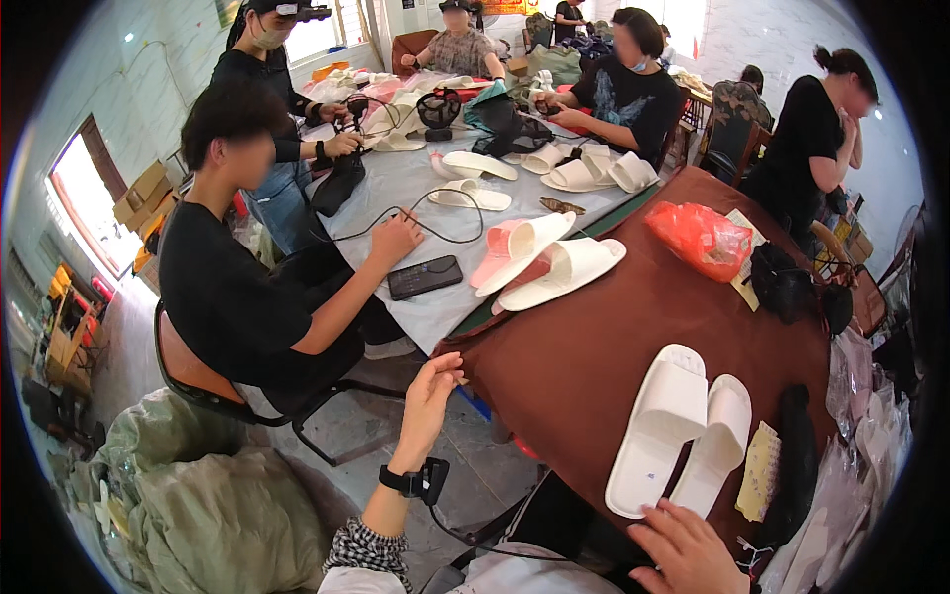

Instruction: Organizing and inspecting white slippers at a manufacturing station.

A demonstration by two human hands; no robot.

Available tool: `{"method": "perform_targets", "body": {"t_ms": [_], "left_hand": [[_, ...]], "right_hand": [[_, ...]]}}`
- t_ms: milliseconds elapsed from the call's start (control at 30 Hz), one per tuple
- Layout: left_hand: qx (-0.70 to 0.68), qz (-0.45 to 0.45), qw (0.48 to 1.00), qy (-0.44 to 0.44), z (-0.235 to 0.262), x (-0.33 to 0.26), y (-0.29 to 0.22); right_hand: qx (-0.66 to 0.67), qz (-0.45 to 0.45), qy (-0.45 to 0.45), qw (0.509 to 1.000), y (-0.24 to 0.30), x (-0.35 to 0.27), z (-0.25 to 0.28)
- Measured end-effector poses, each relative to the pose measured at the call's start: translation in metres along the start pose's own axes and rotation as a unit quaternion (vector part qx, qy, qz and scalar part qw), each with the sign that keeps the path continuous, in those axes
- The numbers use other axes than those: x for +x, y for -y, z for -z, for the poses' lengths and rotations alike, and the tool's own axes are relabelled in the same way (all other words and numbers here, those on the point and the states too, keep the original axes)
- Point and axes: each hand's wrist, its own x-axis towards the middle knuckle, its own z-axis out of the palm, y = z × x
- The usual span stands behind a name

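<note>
Your right grip (683, 547) spread at heels (625, 498) of white slide slippers (657, 428) (contact unclear); your left grip (433, 380) loosely curled beside worktop (574, 381). Steady pair lightly, sparing straps (679, 401).

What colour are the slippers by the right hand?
The slippers are white; head view shows it.

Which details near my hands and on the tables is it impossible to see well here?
Head view:
- Your right hand: lower edge cuts off its wrist.
- Nearest pair's right slipper: near end partly hidden by that hand.
- Red bag: crumpled plastic obscures its contents.
- Phone: screen details too small.
</note>
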Motion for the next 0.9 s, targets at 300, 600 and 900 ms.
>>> {"method": "perform_targets", "body": {"t_ms": [300, 600, 900], "left_hand": [[0.029, -0.012, 0.999, 0.02, 0.055, 0.032, 0.01], [-0.02, 0.001, 0.992, -0.121, 0.114, 0.16, -0.015], [0.347, -0.169, 0.867, -0.316, 0.139, 0.274, 0.135]], "right_hand": [[-0.019, 0.248, -0.025, 0.968, 0.043, 0.222, -0.04], [-0.091, 0.166, -0.004, 0.982, -0.045, 0.334, -0.103], [-0.072, 0.202, -0.073, 0.974, -0.038, 0.313, -0.112]]}}
